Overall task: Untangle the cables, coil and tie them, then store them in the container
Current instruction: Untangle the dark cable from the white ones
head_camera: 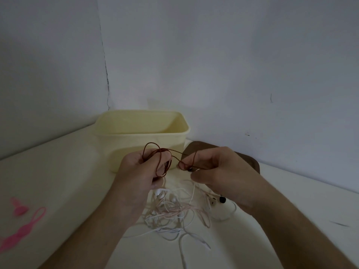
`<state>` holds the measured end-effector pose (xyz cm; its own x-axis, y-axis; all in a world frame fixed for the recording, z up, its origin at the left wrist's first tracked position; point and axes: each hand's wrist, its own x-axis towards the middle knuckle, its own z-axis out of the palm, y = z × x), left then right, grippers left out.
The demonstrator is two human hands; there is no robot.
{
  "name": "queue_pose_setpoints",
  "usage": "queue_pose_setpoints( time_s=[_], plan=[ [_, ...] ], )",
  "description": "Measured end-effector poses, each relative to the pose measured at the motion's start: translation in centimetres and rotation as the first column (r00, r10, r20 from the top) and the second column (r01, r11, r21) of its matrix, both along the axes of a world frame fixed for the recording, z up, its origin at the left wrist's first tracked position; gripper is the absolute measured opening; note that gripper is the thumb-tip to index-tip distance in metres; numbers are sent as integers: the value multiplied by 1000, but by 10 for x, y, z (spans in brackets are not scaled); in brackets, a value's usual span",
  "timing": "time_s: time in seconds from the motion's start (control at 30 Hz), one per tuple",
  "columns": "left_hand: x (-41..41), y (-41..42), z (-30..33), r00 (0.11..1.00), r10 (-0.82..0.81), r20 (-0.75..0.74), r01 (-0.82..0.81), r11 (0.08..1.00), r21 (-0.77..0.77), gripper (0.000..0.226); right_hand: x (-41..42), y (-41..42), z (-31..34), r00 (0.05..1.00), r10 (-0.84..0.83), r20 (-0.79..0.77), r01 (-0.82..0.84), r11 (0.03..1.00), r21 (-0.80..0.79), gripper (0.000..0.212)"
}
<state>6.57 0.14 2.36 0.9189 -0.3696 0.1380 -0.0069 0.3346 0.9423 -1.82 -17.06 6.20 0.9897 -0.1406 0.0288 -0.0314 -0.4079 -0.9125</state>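
Your left hand [144, 167] has its fingers curled round a bundle of loops of the red cable [155, 155], thumb pressing them against the fingers, and your right hand [211, 167] pinches the other stretch of that same cable between thumb and fingertips, with a short span running hand to hand. Both hands hover just in front of the bin [141, 131], which stands open-topped against the wall, nothing visible inside.

You look to be mid-coil on the red one, so keep the left hand as the anchor and let the right feed. Lay each new loop beside the last at a matching size; the loops in your left hand already look uneven, one standing up above the fingers. Let the cable roll slightly in your right fingertips as it comes round, so twist doesn't build into kinks.

Watch that right hand: a white cable [193, 189] seems to trail down from it into the tangle [174, 214] of white and pale pink leads lying on the table [68, 171] below. Whether it's snagged on the red or just caught in your grip, you can't tell from here, so ease it free before the next wrap or you'll drag the whole heap up.

The pink ties [21, 226] lie well off to your left. Hold the finished coil firmly in one hand when you reach for one.
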Motion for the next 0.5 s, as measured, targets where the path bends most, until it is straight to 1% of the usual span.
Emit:
queue_pose_setpoints(
  time_s=[0.07,0.13,0.2,0.23,0.3,0.37,0.43,0.5],
  plan=[
    [0,0,0,1000,0,-3,0,1000,-4,42,0,1,-4,1000,-2,5,2,998,-67,32],
    [1,0,-1,1000,3,-5,-3,1000,-7,40,1,0,-6,1000,-3,27,5,997,-79,28],
    [1,1,-1,1000,6,-2,-6,1000,-6,35,1,2,-6,999,32,42,-28,996,-90,24],
    [1,1,-1,1000,8,-2,-8,1000,-5,32,2,4,-7,998,54,42,-50,995,-85,23],
    [1,1,-1,1000,10,-2,-10,1000,-5,27,4,6,-12,995,86,43,-86,996,-5,18],
    [1,1,-1,1000,7,4,-7,1000,-2,31,6,8,-15,992,108,61,-111,993,50,12],
    [1,0,-2,1000,15,17,-16,1000,14,36,6,10,-15,990,132,54,-134,990,35,14],
    [1,0,-3,999,32,24,-33,999,33,35,4,12,-15,987,154,49,-157,986,64,17]
  ],
)
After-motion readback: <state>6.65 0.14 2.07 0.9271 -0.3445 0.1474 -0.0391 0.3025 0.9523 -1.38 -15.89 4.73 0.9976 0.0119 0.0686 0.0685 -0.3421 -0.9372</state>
